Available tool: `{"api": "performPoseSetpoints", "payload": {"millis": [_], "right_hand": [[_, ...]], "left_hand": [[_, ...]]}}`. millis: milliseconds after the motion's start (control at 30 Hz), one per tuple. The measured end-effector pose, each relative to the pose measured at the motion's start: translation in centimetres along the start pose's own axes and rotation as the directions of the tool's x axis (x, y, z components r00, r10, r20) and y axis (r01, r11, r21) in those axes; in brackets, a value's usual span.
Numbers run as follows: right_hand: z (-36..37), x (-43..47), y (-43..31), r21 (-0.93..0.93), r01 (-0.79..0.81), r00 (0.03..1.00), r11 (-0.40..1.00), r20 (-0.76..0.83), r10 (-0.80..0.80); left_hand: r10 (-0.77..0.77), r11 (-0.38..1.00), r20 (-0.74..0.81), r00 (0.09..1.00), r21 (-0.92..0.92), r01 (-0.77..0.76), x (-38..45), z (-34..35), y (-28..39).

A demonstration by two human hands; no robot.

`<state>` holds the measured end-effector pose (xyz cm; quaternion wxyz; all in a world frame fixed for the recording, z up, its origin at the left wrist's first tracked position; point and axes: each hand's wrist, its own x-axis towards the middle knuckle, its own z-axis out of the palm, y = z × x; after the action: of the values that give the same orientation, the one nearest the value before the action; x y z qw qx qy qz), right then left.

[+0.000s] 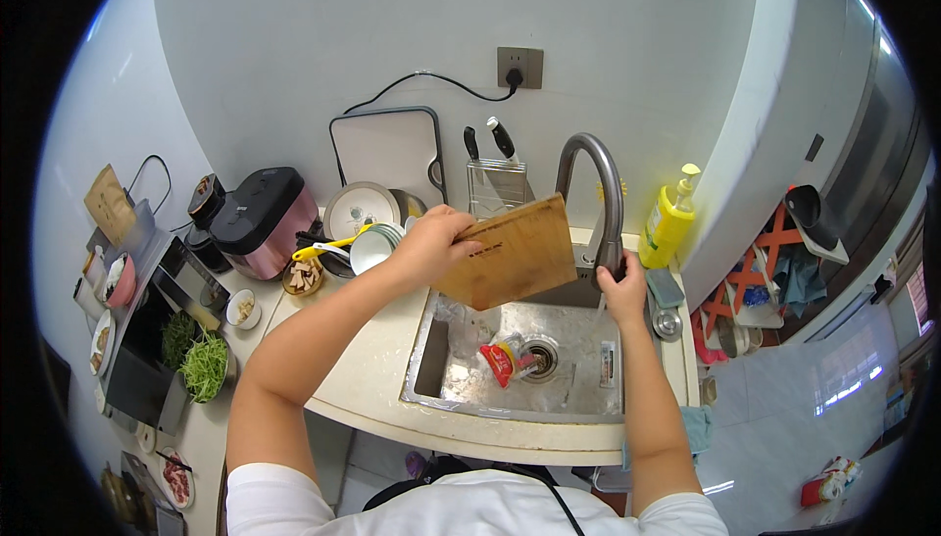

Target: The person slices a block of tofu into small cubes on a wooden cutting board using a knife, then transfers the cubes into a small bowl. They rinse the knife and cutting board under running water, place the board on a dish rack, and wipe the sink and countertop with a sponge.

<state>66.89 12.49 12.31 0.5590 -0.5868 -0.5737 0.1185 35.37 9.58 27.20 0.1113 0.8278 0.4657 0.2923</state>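
My left hand grips one edge of a wooden cutting board, which is tilted above the back left of the sink. Printed writing shows on the board's face. On the right, my right hand is closed around the head of the grey gooseneck faucet, and a thin stream seems to run below it. Under both hands lies the stainless steel sink. Inside it, a crumpled red and clear plastic wrapper rests beside the drain.
Stacked bowls, a knife block and an upright cutting board stand behind. A yellow soap bottle is at the right. Leftward are a rice cooker, a bowl of cut food and greens.
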Motion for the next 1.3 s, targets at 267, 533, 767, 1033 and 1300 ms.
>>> {"api": "performPoseSetpoints", "payload": {"millis": [267, 533, 767, 1033, 1300], "right_hand": [[-1.5, 1.1, 1.6, 0.057, -0.007, 1.000, 0.998, 0.013, 0.006], [-2.0, 1.0, 0.8, 0.063, -0.015, 1.000, 0.998, 0.014, 0.014], [-1.4, 0.7, 1.0, 0.091, -0.015, 1.000, 0.996, 0.007, 0.014], [-1.0, 0.4, 1.7, 0.094, -0.041, 0.999, 0.995, 0.034, 0.038], [-0.6, 0.0, 2.0, 0.147, -0.062, 0.997, 0.987, 0.046, 0.056]], "left_hand": [[0.286, 0.937, -0.082, 0.955, 0.232, -0.261, 2.6, -1.6, 0.1], [0.091, 0.996, -0.143, 0.986, 0.028, -0.087, 8.9, -10.4, -0.5], [-0.065, 0.989, -0.084, 0.994, 0.130, 0.075, 14.3, -11.7, -1.1], [0.049, 0.985, -0.015, 0.999, 0.169, -0.046, 20.4, -7.4, -7.3], [0.030, 0.972, 0.115, 0.993, 0.229, -0.056, 23.8, -2.1, -12.1]]}}
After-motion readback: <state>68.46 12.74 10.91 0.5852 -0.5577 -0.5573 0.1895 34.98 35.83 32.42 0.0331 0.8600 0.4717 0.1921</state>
